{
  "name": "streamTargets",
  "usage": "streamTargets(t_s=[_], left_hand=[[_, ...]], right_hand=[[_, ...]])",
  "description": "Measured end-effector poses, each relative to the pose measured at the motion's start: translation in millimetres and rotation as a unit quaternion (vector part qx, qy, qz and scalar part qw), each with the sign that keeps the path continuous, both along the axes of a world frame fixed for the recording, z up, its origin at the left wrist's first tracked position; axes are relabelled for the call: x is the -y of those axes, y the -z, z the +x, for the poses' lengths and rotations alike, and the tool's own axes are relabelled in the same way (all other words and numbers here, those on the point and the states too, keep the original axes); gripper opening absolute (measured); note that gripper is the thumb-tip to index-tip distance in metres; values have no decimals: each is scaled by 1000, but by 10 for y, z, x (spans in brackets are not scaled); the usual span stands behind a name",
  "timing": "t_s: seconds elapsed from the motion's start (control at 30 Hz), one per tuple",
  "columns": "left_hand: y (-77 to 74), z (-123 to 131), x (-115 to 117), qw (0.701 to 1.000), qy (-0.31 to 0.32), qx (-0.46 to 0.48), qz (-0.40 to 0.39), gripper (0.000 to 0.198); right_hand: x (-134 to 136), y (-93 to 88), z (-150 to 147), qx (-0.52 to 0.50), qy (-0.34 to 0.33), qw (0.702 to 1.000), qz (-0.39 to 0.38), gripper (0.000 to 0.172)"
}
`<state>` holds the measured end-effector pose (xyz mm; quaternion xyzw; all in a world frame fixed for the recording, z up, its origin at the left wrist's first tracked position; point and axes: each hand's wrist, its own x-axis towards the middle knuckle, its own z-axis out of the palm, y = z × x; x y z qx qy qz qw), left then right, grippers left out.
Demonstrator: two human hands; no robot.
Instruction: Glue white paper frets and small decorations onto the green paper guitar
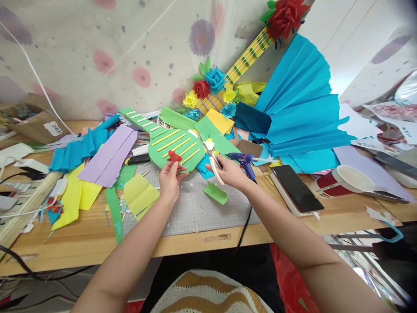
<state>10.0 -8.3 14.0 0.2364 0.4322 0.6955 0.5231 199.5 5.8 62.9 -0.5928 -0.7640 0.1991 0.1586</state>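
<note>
Between the fingertips of my left hand point(170, 179) is a small piece of red paper point(175, 156), shaped somewhat like a petal cluster. My right hand point(232, 173) grips white-handled scissors point(215, 164), whose blades point up and to the left. Just beyond both hands lies a green paper guitar shape point(163, 150) with yellow strips on its body and pale strips on its neck. A loose curled green paper piece point(215, 193) rests on the grey cutting mat point(195, 213) below the scissors. The blue glue gun point(243, 161) lies right of my right hand.
A yellow paper guitar point(247, 58) with paper flowers leans on the wall beside pleated blue paper point(302, 104). A phone point(298, 187) and a paper cup point(345, 180) stand at the right. Purple paper point(109, 156), a cardboard box point(39, 117) and a power strip point(29, 198) lie leftward.
</note>
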Motion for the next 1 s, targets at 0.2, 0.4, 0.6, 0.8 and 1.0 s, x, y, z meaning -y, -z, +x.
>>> streamTargets(t_s=[0.2,0.4,0.6,0.8,1.0], left_hand=[[-4,43,20,999,16,33,2,26],[14,86,1,998,6,58,6,22],[22,108,-11,997,1,75,6,22],[3,124,-3,997,-9,75,1,20],[-13,139,-9,997,-17,75,-6,20]], right_hand=[[-52,112,44,107,-160,980,-42,49],[-45,236,-46,96,-193,973,-77,53],[-53,198,-204,23,-212,965,-154,53],[-70,247,-243,-48,-209,960,-178,52],[-37,261,-263,-90,-202,958,-182,50]])
